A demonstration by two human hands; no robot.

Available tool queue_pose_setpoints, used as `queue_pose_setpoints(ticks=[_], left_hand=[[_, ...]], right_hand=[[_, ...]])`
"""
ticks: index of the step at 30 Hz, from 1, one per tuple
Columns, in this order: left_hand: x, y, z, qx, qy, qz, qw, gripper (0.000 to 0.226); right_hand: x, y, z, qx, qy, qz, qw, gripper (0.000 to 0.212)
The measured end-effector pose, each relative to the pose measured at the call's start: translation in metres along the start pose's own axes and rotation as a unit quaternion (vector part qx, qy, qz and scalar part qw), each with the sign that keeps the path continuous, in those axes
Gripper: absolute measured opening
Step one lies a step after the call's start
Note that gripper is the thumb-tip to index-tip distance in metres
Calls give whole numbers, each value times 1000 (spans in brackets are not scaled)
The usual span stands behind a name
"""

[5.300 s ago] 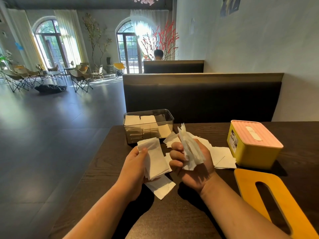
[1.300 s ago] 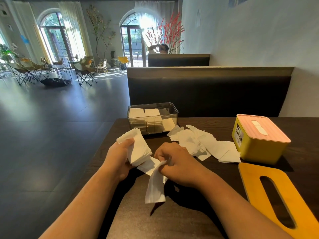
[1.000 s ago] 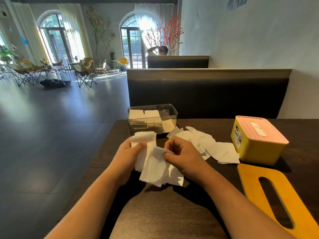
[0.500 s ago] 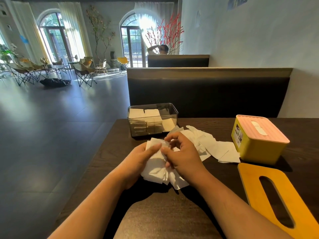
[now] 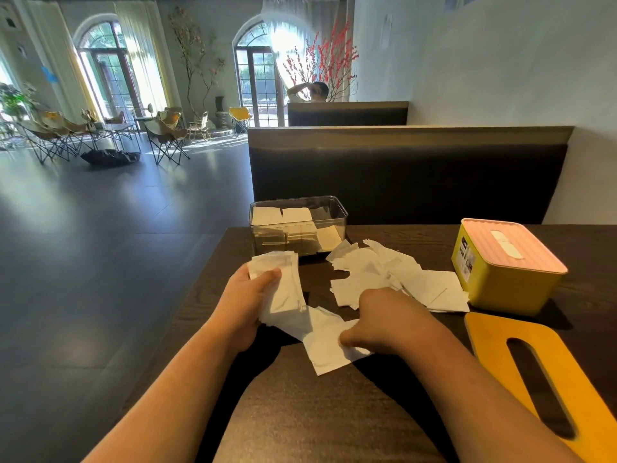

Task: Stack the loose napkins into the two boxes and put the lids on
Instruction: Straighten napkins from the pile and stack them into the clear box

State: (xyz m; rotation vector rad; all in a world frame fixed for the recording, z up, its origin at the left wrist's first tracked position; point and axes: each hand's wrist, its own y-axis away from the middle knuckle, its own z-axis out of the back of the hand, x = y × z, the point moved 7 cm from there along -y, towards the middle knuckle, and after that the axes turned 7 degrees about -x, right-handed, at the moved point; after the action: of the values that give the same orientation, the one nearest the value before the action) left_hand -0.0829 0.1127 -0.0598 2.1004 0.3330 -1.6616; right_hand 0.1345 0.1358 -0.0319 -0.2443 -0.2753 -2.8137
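Note:
My left hand (image 5: 248, 295) grips a small stack of white napkins (image 5: 282, 282) above the dark table. My right hand (image 5: 384, 320) lies knuckles-up on a loose napkin (image 5: 325, 349) on the table, thumb against it; its fingers are hidden. A pile of loose napkins (image 5: 394, 279) lies just beyond my right hand. The clear box (image 5: 339, 212) at the table's far edge stands open with folded napkins inside. The yellow box (image 5: 500, 282) at right has its pink slotted lid (image 5: 510, 243) on. A flat yellow lid (image 5: 547, 379) with a long slot lies near right.
The dark wooden table (image 5: 317, 422) ends at left above a dark floor. A black bench back (image 5: 407, 175) stands behind the table, with a pale wall to the right. A person (image 5: 312, 91) sits far behind it. Folding chairs stand far left.
My hands have parted. The left keeps the napkin stack and has moved left. The right has dropped to the table onto a loose napkin.

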Motion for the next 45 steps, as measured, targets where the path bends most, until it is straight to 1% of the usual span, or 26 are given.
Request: queue_pose_setpoints(ticks=[2,4,6,8,11,13,15,17,18,20,22,24,26,28,30,32,34,36,38,40,41,42,43,45], left_hand=[[2,-1,0,-1,-9,3,1000,28],[3,-1,-1,2,-12,6,1000,29],[5,-1,-4,6,-18,6,1000,30],[5,-1,-5,6,-26,-2,1000,29],[1,0,-4,4,-41,-23,999,28],[-1,2,-5,10,-52,-34,998,29],[-1,4,-9,23,-79,-48,995,30],[0,7,-13,42,-115,-67,990,29],[0,10,-15,56,-128,-75,987,27],[0,17,-23,97,-154,-79,980,26],[2,26,-33,148,-163,-61,974,24],[4,33,-39,185,-148,-35,971,25],[6,39,-41,200,-121,17,972,34],[9,44,-41,228,-99,73,966,47],[10,45,-44,259,-94,56,960,49],[10,42,-43,273,-92,34,957,49],[12,38,-40,283,-76,38,955,50],[12,35,-39,288,-46,50,955,51],[11,34,-38,276,-31,48,959,51],[8,29,-36,239,-14,33,970,47],[4,26,-32,209,-1,22,978,45],[1,22,-28,173,14,14,985,42],[-1,16,-21,131,29,11,991,40],[-2,4,-6,44,56,16,997,38]], right_hand=[[0,-1,-4,32,-21,3,999,28],[-1,-3,-7,58,-65,12,996,23],[0,-3,-10,72,-105,35,991,18],[2,-3,-6,56,-149,64,985,12],[3,-7,4,15,-235,96,967,11],[5,-6,8,27,-304,113,946,21],[11,2,12,59,-399,141,904,33],[18,11,18,82,-465,171,865,40],[21,14,19,87,-481,185,853,43],[27,18,20,81,-480,198,851,47],[32,18,19,53,-451,199,868,53],[35,16,21,-2,-391,203,898,59],[37,15,26,-61,-342,212,914,64],[37,12,26,-112,-321,210,917,68],[38,9,23,-170,-303,209,914,70],[38,8,21,-235,-292,209,903,70],[36,6,19,-285,-300,213,885,68],[33,5,17,-314,-342,210,860,66],[25,4,19,-354,-392,184,829,60],[16,4,24,-388,-415,158,808,40],[13,2,25,-383,-416,146,812,27],[11,-1,24,-360,-409,133,828,16],[11,-4,21,-326,-393,124,851,10],[19,-8,13,-263,-322,132,900,13]])
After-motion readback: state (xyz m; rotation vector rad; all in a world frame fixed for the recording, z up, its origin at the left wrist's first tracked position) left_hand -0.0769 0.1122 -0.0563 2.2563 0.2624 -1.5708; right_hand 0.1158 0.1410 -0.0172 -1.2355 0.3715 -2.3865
